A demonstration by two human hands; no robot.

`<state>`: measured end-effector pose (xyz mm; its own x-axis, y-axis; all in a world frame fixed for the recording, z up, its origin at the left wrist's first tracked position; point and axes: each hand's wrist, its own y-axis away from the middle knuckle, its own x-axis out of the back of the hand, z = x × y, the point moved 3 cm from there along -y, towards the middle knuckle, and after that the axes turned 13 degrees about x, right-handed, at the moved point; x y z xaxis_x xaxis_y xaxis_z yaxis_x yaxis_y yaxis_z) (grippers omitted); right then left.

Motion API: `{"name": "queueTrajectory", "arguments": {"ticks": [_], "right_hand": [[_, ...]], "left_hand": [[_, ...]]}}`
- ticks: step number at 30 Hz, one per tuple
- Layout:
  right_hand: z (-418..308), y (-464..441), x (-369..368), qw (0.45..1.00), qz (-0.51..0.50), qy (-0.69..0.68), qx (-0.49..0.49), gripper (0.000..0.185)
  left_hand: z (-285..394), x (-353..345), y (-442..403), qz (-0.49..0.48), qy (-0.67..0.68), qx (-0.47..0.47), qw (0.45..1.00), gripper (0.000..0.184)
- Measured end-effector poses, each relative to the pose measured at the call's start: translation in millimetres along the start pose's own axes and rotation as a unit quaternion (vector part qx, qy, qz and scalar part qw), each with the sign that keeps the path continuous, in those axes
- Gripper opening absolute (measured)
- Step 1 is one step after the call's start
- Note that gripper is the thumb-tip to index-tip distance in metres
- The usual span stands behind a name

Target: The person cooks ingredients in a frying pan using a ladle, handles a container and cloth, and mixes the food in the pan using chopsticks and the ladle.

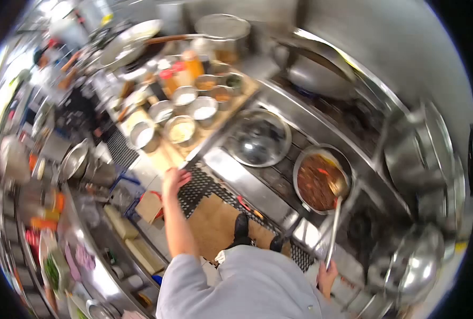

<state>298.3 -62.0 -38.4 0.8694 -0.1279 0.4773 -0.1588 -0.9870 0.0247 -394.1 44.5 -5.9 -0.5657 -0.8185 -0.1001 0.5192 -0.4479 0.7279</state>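
My right hand (pixel 327 277) is wrapped round the long handle of a metal ladle (pixel 338 185). The ladle's bowl rests in a dark reddish-brown stew or sauce (pixel 315 183), inside a round metal pan (pixel 299 201) on the stove. Away to the left, my left hand (pixel 177 179) is stretched out with loosely bent fingers and holds nothing I can see. It is close to the front corner of a wooden board (pixel 164 155) bearing several small metal bowls, among them a bowl of chopped pale yellow food (pixel 180 130). Motion blurs that hand slightly.
A domed metal lid (pixel 259 138) lies on the stovetop beside the pan. Behind is a large wok (pixel 321 74); big metal pots (pixel 419 149) stand at right. Sauce bottles (pixel 193 65) crowd the board. Another person (pixel 53 74) is at far left, beyond a steel counter (pixel 95 255).
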Motion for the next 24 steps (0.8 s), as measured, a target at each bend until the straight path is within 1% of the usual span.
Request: {"name": "queueTrajectory", "arguments": {"ticks": [1, 2, 3, 4, 5, 6, 7, 8, 9, 10, 11, 12, 13, 14, 15, 17, 19, 20, 22, 23, 24], "right_hand": [[-84.2, -3.3, -1.8, 0.993, -0.019, -0.047, -0.111, 0.012], [-44.6, -3.0, 7.4, 0.997, -0.037, -0.020, -0.061, 0.017], [-77.5, -11.7, 13.5, 0.998, -0.052, 0.036, -0.002, 0.020], [-83.9, -14.8, 27.9, 0.987, -0.090, 0.029, -0.130, 0.032], [-95.9, -20.2, 40.7, 0.991, -0.082, 0.040, -0.095, 0.040], [-101.8, -25.4, 52.5, 0.993, -0.081, 0.053, -0.059, 0.048], [-100.4, -33.4, 66.7, 0.994, -0.093, 0.029, 0.051, 0.057], [-132.7, -41.3, 82.5, 0.986, -0.141, 0.072, -0.048, 0.056], [-156.2, -50.7, 93.8, 0.983, -0.170, 0.073, -0.018, 0.058], [-181.0, -58.6, 106.8, 0.963, -0.220, 0.126, -0.095, 0.057], [-195.5, -62.5, 115.4, 0.971, -0.208, 0.104, -0.050, 0.057], [-207.8, -67.7, 123.9, 0.965, -0.226, 0.087, -0.099, 0.057], [-217.3, -72.2, 130.8, 0.957, -0.243, 0.068, -0.146, 0.057], [-222.6, -75.2, 136.8, 0.959, -0.236, 0.062, -0.145, 0.057], [-225.7, -77.4, 140.7, 0.955, -0.250, 0.032, -0.155, 0.058], [-233.8, -79.9, 147.9, 0.952, -0.260, -0.001, -0.162, 0.058], [-240.7, -77.0, 153.3, 0.946, -0.277, 0.011, -0.168, 0.059], [-242.7, -75.2, 155.2, 0.946, -0.275, 0.008, -0.170, 0.059], [-244.9, -71.2, 158.0, 0.946, -0.276, 0.004, -0.168, 0.059], [-244.7, -69.3, 159.9, 0.947, -0.275, 0.001, -0.170, 0.059], [-245.1, -67.7, 161.4, 0.947, -0.278, 0.003, -0.159, 0.060]], "left_hand": [[-19.7, 22.1, -6.6, -0.009, -0.019, -0.001, 1.000, 0.035], [-26.1, 28.8, 36.2, 0.021, -0.109, -0.070, 0.991, 0.032], [-39.8, 41.2, 63.8, 0.048, -0.141, -0.101, 0.984, 0.033], [-41.4, 35.1, 98.8, 0.117, -0.183, -0.114, 0.969, 0.037], [-48.3, 37.8, 124.2, 0.154, -0.200, -0.153, 0.955, 0.039], [-52.8, 60.1, 122.5, 0.146, -0.302, -0.162, 0.928, 0.038], [-53.0, 75.6, 112.7, 0.143, -0.393, -0.172, 0.892, 0.036], [-41.6, 53.3, 128.3, 0.130, -0.409, -0.177, 0.886, 0.036], [-26.5, 12.8, 166.6, 0.067, -0.445, -0.241, 0.860, 0.034], [-18.6, -26.8, 196.8, 0.004, -0.473, -0.302, 0.828, 0.032], [-17.3, -60.2, 208.8, -0.027, -0.503, -0.345, 0.792, 0.030], [-15.0, -95.3, 220.9, -0.056, -0.528, -0.388, 0.753, 0.029], [-9.0, -132.8, 240.1, -0.093, -0.569, -0.374, 0.726, 0.029], [-13.6, -153.1, 230.2, -0.100, -0.594, -0.465, 0.648, 0.029], [-15.2, -179.0, 236.9, -0.112, -0.620, -0.517, 0.580, 0.031], [-23.5, -217.3, 234.9, -0.141, -0.620, -0.575, 0.515, 0.038], [-31.3, -246.6, 232.6, -0.158, -0.606, -0.620, 0.473, 0.042], [-33.5, -258.1, 228.1, -0.161, -0.607, -0.621, 0.470, 0.042], [-37.0, -274.5, 222.0, -0.177, -0.584, -0.659, 0.439, 0.044], [-37.2, -280.0, 218.7, -0.179, -0.586, -0.660, 0.436, 0.044], [-36.9, -284.9, 215.7, -0.167, -0.594, -0.665, 0.421, 0.044]]}}
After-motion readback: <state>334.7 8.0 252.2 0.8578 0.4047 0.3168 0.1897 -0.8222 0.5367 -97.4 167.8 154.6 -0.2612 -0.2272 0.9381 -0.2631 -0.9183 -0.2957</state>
